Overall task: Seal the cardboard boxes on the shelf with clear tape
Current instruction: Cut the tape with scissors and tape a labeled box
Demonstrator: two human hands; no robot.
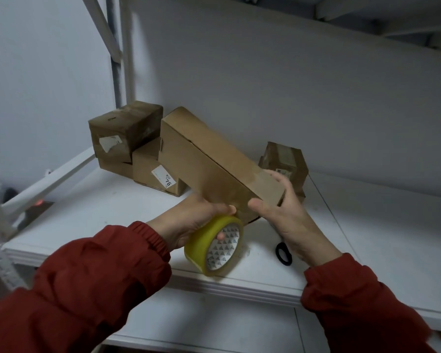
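A long brown cardboard box is lifted off the white shelf, tilted with its far end up and to the left. My right hand grips its near end, thumb on the front face and fingers over the top. My left hand holds a yellowish roll of clear tape just under the box's near end, a fingertip showing inside the core. A shiny strip of tape lies across the box's near end.
A taped box sits stacked on others at the back left, beside a box with a white label. Another taped box stands behind my right hand. Black scissors lie on the shelf under my right wrist.
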